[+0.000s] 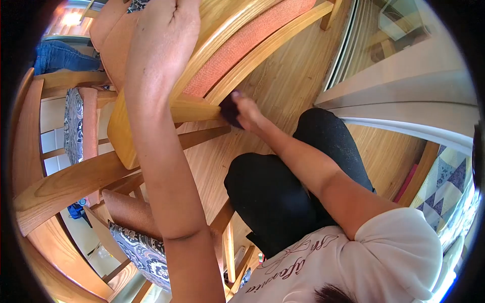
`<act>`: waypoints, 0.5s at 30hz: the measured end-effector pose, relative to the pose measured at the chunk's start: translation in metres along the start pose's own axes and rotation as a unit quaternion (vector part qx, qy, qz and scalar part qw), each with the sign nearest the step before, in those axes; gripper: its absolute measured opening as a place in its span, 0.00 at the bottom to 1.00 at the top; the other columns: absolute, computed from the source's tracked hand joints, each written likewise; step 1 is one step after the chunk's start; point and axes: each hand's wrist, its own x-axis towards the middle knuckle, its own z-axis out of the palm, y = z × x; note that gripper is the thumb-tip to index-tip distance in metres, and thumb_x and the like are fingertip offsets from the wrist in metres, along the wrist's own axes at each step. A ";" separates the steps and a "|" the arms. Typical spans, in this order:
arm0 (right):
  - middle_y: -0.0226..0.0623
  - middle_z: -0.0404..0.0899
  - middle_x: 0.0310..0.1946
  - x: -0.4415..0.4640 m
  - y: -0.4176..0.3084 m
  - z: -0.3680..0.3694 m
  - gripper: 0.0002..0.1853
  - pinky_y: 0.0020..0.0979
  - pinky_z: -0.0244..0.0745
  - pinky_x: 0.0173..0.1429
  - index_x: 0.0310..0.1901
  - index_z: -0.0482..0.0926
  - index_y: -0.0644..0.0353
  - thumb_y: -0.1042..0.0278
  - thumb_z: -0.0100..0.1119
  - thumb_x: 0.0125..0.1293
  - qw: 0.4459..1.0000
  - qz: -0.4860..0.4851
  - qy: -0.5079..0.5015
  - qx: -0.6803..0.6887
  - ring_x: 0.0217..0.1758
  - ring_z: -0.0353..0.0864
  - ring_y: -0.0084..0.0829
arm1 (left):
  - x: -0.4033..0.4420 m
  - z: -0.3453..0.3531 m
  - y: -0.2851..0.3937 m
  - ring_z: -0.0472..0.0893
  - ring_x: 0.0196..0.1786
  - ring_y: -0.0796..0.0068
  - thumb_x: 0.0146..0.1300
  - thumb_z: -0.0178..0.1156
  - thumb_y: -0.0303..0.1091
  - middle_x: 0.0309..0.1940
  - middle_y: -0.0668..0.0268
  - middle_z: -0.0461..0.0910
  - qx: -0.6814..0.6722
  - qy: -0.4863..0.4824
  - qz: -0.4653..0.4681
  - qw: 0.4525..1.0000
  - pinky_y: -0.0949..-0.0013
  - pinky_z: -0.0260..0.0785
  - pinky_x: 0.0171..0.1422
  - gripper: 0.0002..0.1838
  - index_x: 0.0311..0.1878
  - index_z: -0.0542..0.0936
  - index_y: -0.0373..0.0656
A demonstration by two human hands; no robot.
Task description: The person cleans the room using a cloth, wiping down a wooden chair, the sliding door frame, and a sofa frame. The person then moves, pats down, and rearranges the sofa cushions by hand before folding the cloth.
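Note:
My right hand [246,112] is closed round a small dark cloth [231,109], which touches the lower end of a wooden chair leg [197,110]. The chair has an orange woven seat [242,48] and a curved wooden frame, and it is tipped over in front of me. My left arm reaches up across the view. My left hand [169,15] is at the top edge, over the chair's wood, with its fingers out of sight.
Glass sliding doors [399,96] with a pale frame stand at the right. Other wooden chairs with patterned cushions [144,252] are at the left. A person's leg in blue jeans [65,58] shows at the upper left. A patchwork fabric [442,177] hangs at the right.

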 end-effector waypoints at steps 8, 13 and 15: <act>0.44 0.78 0.51 0.117 0.093 -0.036 0.24 0.48 0.74 0.53 0.60 0.71 0.62 0.54 0.40 0.73 0.923 -0.013 -0.057 -0.380 0.56 0.75 0.43 | 0.017 0.033 -0.024 0.77 0.46 0.70 0.67 0.50 0.61 0.41 0.55 0.81 0.013 0.051 0.088 0.995 0.71 0.64 0.56 0.35 0.52 0.78 0.32; 0.47 0.77 0.52 0.148 0.082 -0.068 0.22 0.42 0.72 0.56 0.57 0.74 0.65 0.57 0.47 0.70 0.921 0.067 -0.002 -0.385 0.55 0.76 0.43 | 0.008 0.035 -0.023 0.77 0.49 0.54 0.63 0.56 0.61 0.44 0.45 0.77 0.115 0.034 0.092 0.988 0.63 0.66 0.56 0.39 0.54 0.74 0.26; 0.50 0.75 0.54 0.177 0.049 -0.091 0.21 0.39 0.69 0.57 0.57 0.74 0.65 0.58 0.52 0.68 0.970 0.119 0.026 -0.210 0.54 0.75 0.44 | 0.003 0.034 -0.019 0.78 0.49 0.50 0.55 0.64 0.61 0.48 0.44 0.75 0.152 0.039 0.106 0.982 0.60 0.69 0.53 0.44 0.58 0.70 0.24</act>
